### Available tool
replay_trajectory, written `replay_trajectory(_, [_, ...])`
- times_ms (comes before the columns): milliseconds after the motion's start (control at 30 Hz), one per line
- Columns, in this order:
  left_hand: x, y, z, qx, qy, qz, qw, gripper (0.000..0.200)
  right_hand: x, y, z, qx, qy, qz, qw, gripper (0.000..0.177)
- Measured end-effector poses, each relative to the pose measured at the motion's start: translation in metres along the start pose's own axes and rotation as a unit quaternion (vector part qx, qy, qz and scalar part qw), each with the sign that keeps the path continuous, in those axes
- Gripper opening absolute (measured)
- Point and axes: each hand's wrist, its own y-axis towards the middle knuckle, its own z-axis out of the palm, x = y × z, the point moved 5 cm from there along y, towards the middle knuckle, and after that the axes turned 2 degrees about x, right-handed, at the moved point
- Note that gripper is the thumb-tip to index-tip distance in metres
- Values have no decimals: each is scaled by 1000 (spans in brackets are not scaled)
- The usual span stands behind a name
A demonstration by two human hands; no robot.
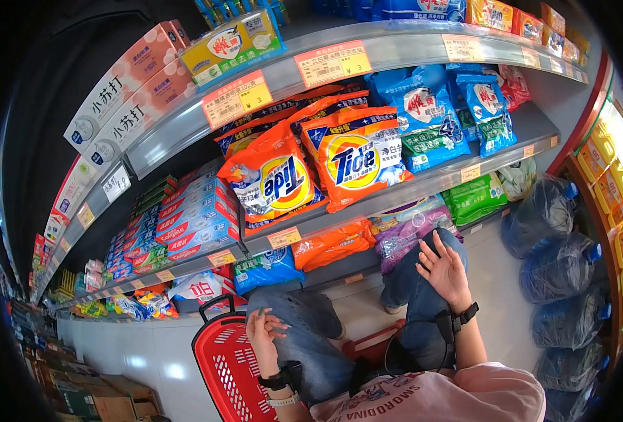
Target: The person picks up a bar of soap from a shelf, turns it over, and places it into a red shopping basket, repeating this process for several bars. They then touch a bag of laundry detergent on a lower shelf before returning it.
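Two bare hands hang released over the seated person's legs. The left hand [264, 332], its fingers loosely bent, is above the left thigh [294, 334], close to the red basket [200, 352], which stands at the left with its black handle [216, 302] toward the shelves. The right hand [441, 271], fingers spread and palm turned up, is at the right knee [459, 246]; whether it touches the jeans I cannot tell. Black straps [276, 381] circle both wrists, and a pale band [282, 401] sits below the left one.

Beyond the knees, the bottom shelf row has a blue packet [268, 271], an orange packet [332, 246], a purple packet [403, 235] partly behind the right hand and knee, and a green packet [474, 198]. Large wrapped bottles [561, 271] line the floor at the right.

On the shelf above, two orange Tide bags [359, 158] lean side by side at the front, with Colgate boxes [185, 235] stacked to their left and blue packets [424, 123] to their right. Higher still, a yellow box [230, 46] rests over a shelf edge carrying price tags [332, 63]
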Motion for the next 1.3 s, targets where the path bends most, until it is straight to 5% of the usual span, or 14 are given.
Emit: replay_trajectory(1300, [-1,0,2,-2,2,0,1000,26,0,0,1,-1,-3,1,1000,50])
